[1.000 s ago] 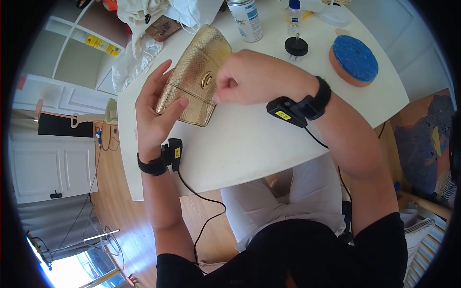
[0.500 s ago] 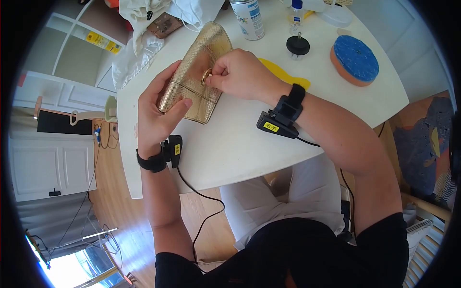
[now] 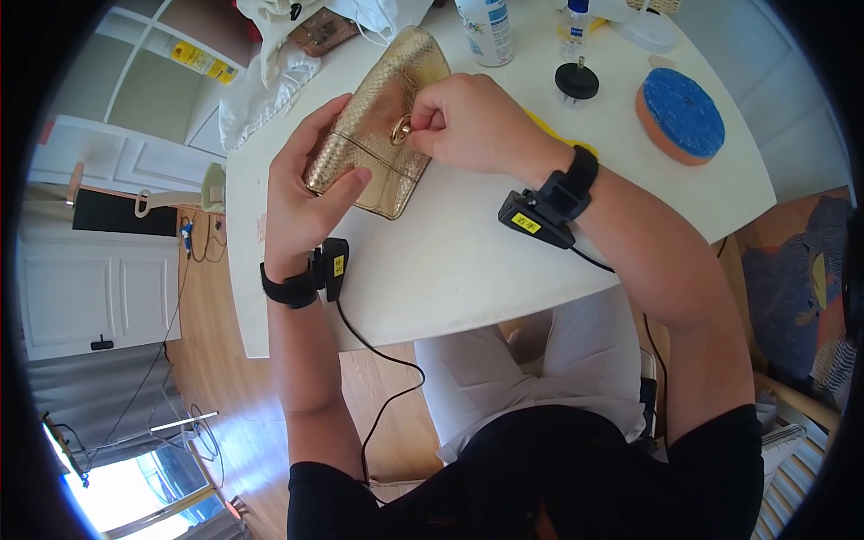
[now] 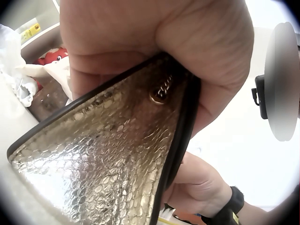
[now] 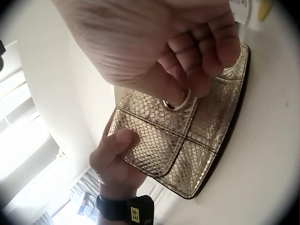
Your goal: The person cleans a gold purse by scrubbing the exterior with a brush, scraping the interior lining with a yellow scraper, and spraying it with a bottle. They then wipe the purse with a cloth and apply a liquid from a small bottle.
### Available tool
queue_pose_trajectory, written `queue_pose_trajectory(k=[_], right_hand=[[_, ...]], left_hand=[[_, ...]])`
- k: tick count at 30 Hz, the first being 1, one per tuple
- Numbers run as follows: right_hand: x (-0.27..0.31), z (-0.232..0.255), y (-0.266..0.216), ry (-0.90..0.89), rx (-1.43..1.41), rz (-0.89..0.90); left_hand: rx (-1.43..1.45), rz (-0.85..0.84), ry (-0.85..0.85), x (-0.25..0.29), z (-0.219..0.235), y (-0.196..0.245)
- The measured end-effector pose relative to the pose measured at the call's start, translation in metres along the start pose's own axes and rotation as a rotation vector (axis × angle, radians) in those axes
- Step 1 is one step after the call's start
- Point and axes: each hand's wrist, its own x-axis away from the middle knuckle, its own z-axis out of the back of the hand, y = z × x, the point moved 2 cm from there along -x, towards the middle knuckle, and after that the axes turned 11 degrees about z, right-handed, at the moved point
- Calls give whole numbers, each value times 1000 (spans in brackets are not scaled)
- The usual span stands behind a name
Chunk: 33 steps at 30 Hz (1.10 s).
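Observation:
A gold snakeskin-textured clutch bag (image 3: 371, 101) is tilted up over the white table, its flap side facing right in the head view. My left hand (image 3: 310, 193) grips its left end, thumb across the front and fingers behind. On the flap is a round gold clasp (image 3: 399, 133). My right hand (image 3: 472, 121) pinches this clasp between thumb and index finger, as the right wrist view shows, with the other fingers curled. The left wrist view shows the bag's dark-edged side (image 4: 103, 154) with a small gold chain fitting (image 4: 160, 96) near the left palm.
A spray can (image 3: 486, 36), a small clear bottle (image 3: 574, 36), a black round attachment (image 3: 577, 81) and a blue-topped orange round pad (image 3: 680, 117) stand on the table (image 3: 450, 261). Something flat and yellow (image 3: 549, 128) lies partly behind my right arm. White cloth bags (image 3: 279, 85) lie at the back left.
My right hand has moved left from beside the bag onto the clasp and now pinches it. My left hand keeps its grip on the bag. The head view has shifted slightly.

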Motion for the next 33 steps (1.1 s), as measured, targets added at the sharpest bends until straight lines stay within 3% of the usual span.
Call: queue_pose_trajectory(k=[4, 7, 9, 13, 19, 28, 33], right_hand=[[-1, 4, 1, -24, -28, -25], [-1, 5, 0, 41, 21, 37], [0, 7, -3, 86, -39, 48], [0, 8, -9, 103, -98, 87], [1, 9, -13, 43, -84, 90], [1, 4, -4, 52, -68, 49], [-1, 7, -6, 28, -89, -16]], left_hand=[[-4, 31, 91, 1, 0, -4], [52, -1, 258, -4, 7, -12], [408, 32, 346, -6, 12, -16], [268, -27, 421, -1, 7, -8], [-5, -120, 444, 4, -2, 2], [-22, -26, 347, 4, -9, 5], [-45, -72, 344, 2, -9, 2]])
